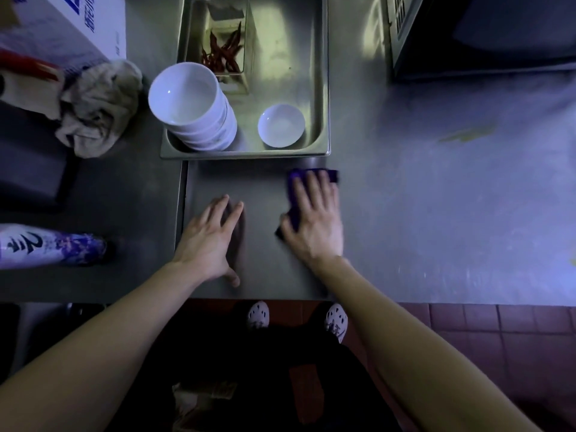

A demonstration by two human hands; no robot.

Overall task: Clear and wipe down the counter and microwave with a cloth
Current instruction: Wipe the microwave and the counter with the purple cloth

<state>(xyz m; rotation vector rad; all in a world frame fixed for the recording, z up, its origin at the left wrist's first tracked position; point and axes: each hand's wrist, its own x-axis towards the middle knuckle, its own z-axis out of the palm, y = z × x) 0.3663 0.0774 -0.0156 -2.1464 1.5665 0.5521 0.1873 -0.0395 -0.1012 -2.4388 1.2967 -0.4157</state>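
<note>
On the steel counter (436,213) in front of you the wiping is in progress, and the wide part to the right does not look done yet. At the far right corner stands the microwave (483,35), which I judge is not cleaned so far. Left of it sits a steel pan (324,88); you probably must lift it away later to wipe under it. It holds a stack of white bowls (187,98). A crumpled grey rag (99,107) lies left of the pan. Also inside the pan are a small white bowl (281,125) and some dried red chillies (223,51).

Your left hand (208,241) rests flat on the counter, fingers straight and a little apart, holding nothing. Your right hand (314,219) presses the purple cloth (294,185) onto the counter just in front of the pan's near rim, fingers spread and straight, not curled around it.

To do this step well, press with the whole palm so the cloth does not slip out, and wipe in overlapping lines toward the right. A yellowish smear (467,134) near the microwave probably needs more pressure.
</note>
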